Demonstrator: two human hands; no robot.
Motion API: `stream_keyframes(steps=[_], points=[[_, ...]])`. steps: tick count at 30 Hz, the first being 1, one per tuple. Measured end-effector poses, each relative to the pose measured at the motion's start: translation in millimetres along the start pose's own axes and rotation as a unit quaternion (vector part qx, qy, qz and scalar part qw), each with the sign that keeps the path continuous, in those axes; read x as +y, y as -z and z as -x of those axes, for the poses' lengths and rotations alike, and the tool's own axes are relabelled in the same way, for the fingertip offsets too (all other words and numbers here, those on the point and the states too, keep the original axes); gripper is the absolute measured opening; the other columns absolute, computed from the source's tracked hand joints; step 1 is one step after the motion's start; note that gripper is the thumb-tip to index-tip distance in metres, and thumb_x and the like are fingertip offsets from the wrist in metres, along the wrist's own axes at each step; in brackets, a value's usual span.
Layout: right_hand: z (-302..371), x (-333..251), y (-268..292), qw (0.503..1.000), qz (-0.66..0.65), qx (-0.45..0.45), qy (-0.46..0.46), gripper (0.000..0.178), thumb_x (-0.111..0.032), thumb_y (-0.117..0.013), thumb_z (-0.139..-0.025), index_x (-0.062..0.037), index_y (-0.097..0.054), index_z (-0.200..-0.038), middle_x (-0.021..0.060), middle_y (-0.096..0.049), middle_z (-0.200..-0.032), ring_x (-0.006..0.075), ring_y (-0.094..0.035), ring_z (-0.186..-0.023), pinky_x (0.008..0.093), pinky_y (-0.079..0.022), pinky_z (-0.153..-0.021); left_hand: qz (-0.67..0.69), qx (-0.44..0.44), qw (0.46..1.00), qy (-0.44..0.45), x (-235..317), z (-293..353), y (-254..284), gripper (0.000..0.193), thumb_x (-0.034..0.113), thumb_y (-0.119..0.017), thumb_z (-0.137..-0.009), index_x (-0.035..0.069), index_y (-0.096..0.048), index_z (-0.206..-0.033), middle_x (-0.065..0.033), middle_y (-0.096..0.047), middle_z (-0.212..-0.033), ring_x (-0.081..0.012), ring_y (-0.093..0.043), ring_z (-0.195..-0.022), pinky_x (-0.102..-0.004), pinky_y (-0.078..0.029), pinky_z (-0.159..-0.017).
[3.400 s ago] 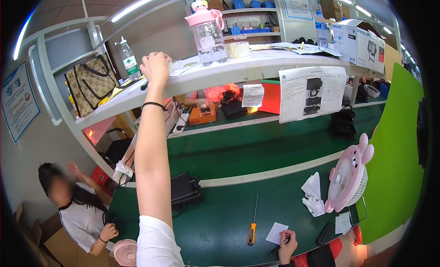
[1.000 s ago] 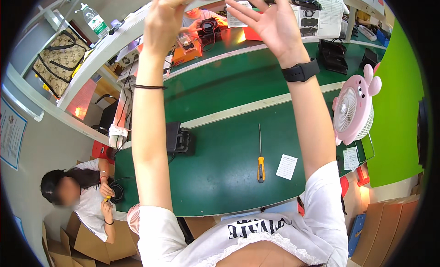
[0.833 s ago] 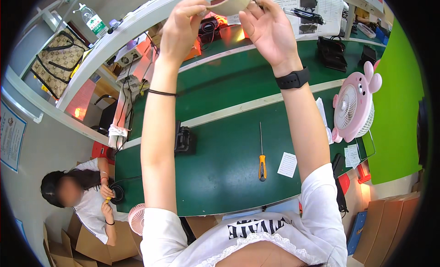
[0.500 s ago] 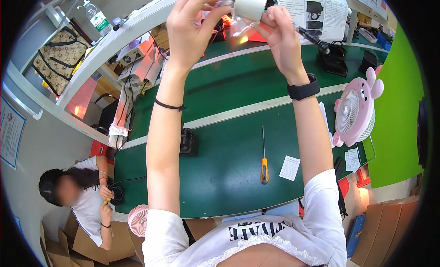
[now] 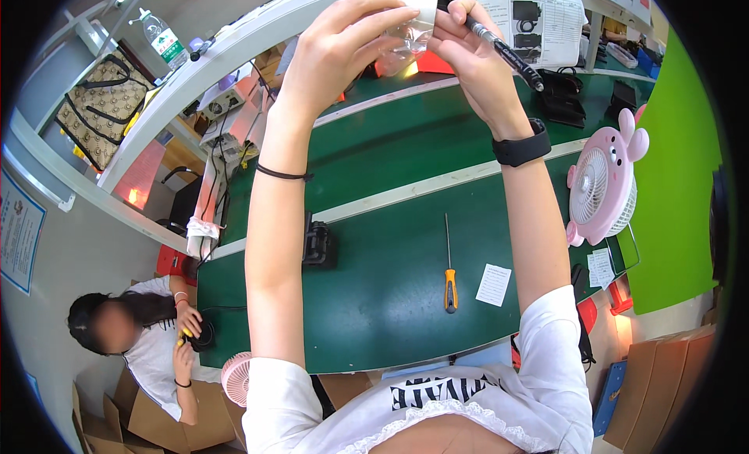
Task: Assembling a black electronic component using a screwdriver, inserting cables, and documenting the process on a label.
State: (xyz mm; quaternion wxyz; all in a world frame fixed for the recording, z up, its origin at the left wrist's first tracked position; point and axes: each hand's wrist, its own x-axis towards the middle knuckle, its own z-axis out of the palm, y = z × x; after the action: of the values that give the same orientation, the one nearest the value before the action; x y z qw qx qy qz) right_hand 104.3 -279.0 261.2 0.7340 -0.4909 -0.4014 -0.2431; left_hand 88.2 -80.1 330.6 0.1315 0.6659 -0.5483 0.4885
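Both my hands are raised at the top of the view, above the far part of the bench. My left hand (image 5: 331,56) has its fingers closed on a crinkled clear plastic piece (image 5: 402,54). A white, label-like part (image 5: 424,8) joins this plastic at the top; whether it is a bag or a wrapped roll I cannot tell. Tucked in the fingers of my right hand (image 5: 480,64) is a black marker pen (image 5: 511,54), pointing down to the right. My right fingertips are beside the white part, perhaps touching it.
On the green bench (image 5: 374,298) lie an orange-handled screwdriver (image 5: 450,286), a paper slip (image 5: 493,285) and a black box-like item (image 5: 316,242). A pink fan (image 5: 601,185) stands at right. Black cases (image 5: 562,99) sit farther back. A co-worker (image 5: 148,329) handles a coiled cable at left.
The plastic piece and white part have shifted slightly left, and the white part has turned. My left hand has come down a little. The pen now shows more fully.
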Motion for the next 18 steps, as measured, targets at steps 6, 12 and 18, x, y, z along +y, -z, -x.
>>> stream_keyframes(steps=[6,12,18], points=[[4,-4,-17,0.999,0.047,-0.012,-0.001,0.034,0.003,-0.069,-0.091,-0.0096,-0.038,-0.096,0.0065,-0.061,-0.110,0.0142,-0.064,-0.109,0.0249,-0.053,-0.089,0.091,0.017,0.977,0.191,-2,2,-6,0.019,0.004,-0.075,-0.086,0.006,-0.075,-0.105,-0.0105,-0.071,-0.105,-0.0245,-0.069,-0.094,-0.0342,-0.057,-0.078],[3,-4,-20,0.960,0.249,0.110,0.074,0.050,-0.031,-0.088,-0.080,-0.0087,-0.043,-0.083,-0.0009,-0.053,-0.075,0.0066,-0.050,-0.065,0.0219,-0.047,-0.060,0.081,0.073,0.968,0.225,5,4,-26,0.031,0.015,-0.078,-0.087,0.005,-0.071,-0.117,-0.0116,-0.058,-0.115,-0.0163,-0.069,-0.095,-0.0287,-0.059,-0.077],[15,5,-22,0.967,0.197,0.139,0.082,0.050,-0.030,-0.087,-0.082,-0.0096,-0.041,-0.079,-0.0022,-0.049,-0.066,0.0056,-0.048,-0.061,0.0218,-0.044,-0.056,0.484,0.072,0.763,0.422,10,8,-28,0.064,0.010,-0.076,-0.088,-0.002,-0.047,-0.144,-0.0159,-0.063,-0.120,-0.0191,-0.068,-0.102,-0.0333,-0.055,-0.094]])
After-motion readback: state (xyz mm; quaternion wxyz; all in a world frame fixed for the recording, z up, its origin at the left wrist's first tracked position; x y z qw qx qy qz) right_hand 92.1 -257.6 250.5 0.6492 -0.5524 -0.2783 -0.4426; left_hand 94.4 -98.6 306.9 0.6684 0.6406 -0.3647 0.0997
